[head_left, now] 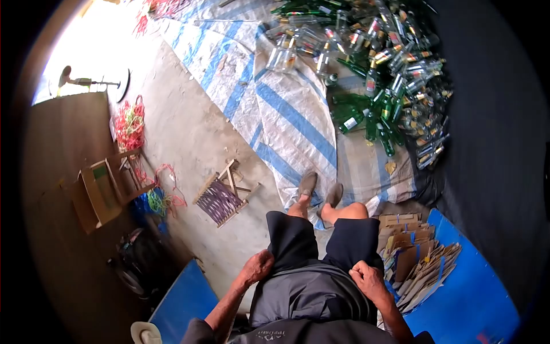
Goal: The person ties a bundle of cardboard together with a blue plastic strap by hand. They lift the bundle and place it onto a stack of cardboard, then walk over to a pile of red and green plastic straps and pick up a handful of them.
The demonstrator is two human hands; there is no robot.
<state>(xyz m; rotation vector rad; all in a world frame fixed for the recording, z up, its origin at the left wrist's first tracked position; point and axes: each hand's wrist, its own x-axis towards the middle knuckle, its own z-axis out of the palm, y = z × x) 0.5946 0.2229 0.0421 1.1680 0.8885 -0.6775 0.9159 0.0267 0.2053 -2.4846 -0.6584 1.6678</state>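
Observation:
My left hand (258,266) is closed at the outer side of my dark shorts (292,238), its curled fingers against the cloth. On the other side, my right hand (368,280) is also closed, gripping the shorts near the hip, beside the grey shirt (309,289). The exact folds inside the fingers are hidden. Beyond the shorts show my bent knees and feet in brown shoes (307,183), by the edge of a blue-and-white striped tarp (286,123).
Many green and clear glass bottles (369,80) lie heaped on the tarp. A small folding stool (220,198) stands at front left. Flattened cardboard (421,258) is stacked by a blue panel (458,286). Red and green string (130,123) hangs at left, near a wooden frame (100,189).

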